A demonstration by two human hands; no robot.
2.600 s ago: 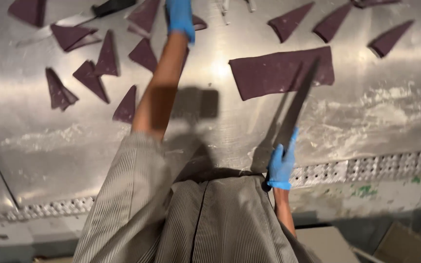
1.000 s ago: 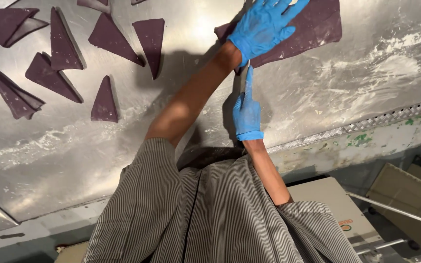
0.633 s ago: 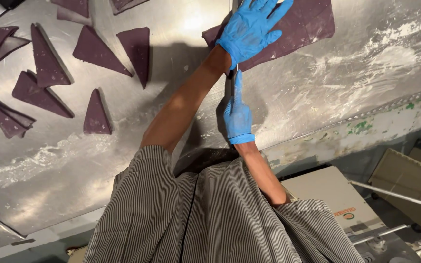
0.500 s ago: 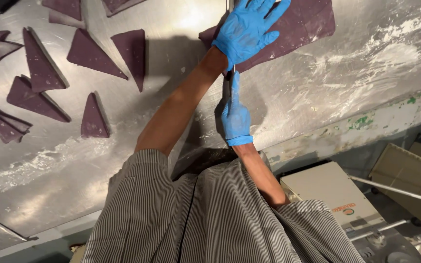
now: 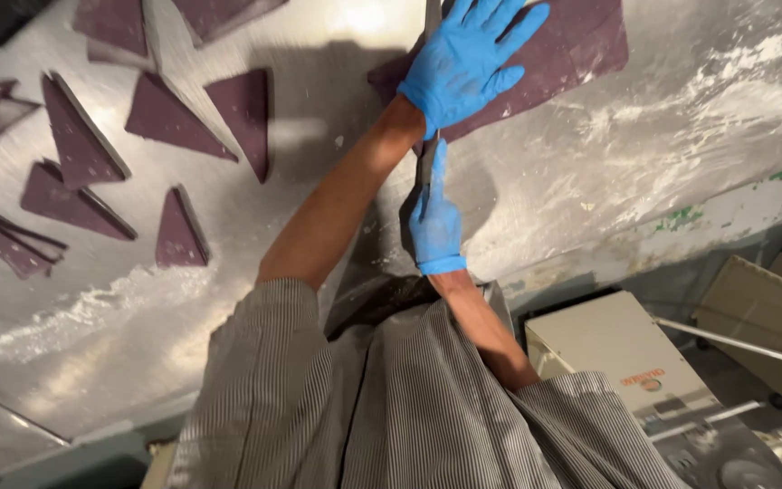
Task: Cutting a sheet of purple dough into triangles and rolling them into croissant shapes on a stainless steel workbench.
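Observation:
A flat purple dough sheet (image 5: 581,45) lies at the top right of the floured steel table (image 5: 681,163). My left hand (image 5: 468,63), in a blue glove, presses flat on the sheet's left part with the fingers spread. Just below it, my right hand (image 5: 434,226), also gloved in blue, grips the handle of a long knife (image 5: 427,158). The blade runs up under my left wrist to the sheet's edge, and its tip is hidden. Several cut purple triangles (image 5: 178,118) lie to the left.
More purple triangles (image 5: 178,231) and folded pieces (image 5: 11,240) are scattered over the table's left side. White flour streaks cover the steel surface. Below the table edge at the right stand a beige box (image 5: 617,353) and a tan crate (image 5: 753,317).
My left hand came from the far triangles onto the dough sheet and stays flat there. My right hand brought the knife up close under my left wrist.

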